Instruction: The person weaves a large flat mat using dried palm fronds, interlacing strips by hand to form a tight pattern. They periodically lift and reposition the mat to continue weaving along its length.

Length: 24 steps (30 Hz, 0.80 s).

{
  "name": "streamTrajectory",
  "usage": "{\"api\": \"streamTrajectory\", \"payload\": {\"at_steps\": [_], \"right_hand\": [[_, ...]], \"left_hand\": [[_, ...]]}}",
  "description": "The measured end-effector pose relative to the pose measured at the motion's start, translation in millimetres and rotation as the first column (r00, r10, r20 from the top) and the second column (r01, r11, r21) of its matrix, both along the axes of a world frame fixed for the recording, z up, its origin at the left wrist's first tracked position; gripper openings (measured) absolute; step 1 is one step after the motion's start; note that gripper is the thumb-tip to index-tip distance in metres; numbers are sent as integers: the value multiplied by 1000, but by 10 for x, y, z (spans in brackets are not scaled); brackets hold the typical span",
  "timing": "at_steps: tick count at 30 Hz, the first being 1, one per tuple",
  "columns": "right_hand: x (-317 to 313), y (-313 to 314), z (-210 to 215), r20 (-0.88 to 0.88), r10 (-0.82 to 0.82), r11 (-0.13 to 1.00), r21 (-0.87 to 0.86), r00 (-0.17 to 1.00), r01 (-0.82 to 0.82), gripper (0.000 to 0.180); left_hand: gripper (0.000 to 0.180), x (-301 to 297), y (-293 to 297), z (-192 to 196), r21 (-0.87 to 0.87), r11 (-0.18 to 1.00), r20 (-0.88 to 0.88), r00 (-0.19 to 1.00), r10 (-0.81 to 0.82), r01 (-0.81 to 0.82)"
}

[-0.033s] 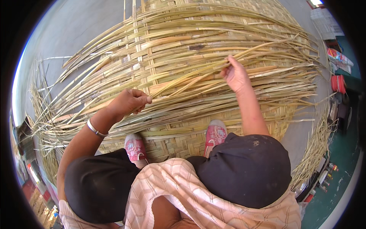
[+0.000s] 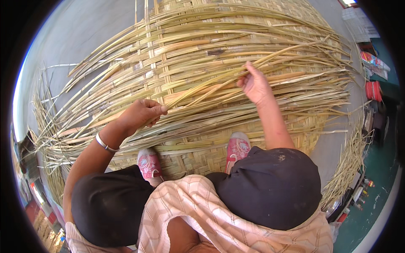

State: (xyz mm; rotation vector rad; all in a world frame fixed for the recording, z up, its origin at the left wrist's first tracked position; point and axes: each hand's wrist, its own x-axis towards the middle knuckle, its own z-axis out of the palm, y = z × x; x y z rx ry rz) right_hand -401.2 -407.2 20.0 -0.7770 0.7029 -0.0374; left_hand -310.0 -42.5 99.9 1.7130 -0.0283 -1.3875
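Head view: left hand and right hand pinch one bamboo strip; red packages upper right.

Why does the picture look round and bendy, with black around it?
In the head view, a fisheye lens bends straight things toward the rim, so the strips of the mat curve; the black corners are outside the lens circle. Light is bright and even, with soft shadow under the left hand and the right hand. The middle is sharp; the edges smear a little.
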Motion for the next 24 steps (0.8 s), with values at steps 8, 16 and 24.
{"api": "streamTrajectory", "payload": {"at_steps": [8,16,24], "right_hand": [[-148,829,203,66,212,952,210,975,-221,17],[-191,957,224,125,358,903,207,925,-377,23],[-184,937,163,107,373,874,294,922,-387,20]], "left_hand": [[32,-41,-4,-47,-31,999,-19,1000,16,-17],[16,-30,3,-20,-62,992,-105,989,101,-108],[17,-13,40,27,-174,966,-350,929,119,-189]]}}
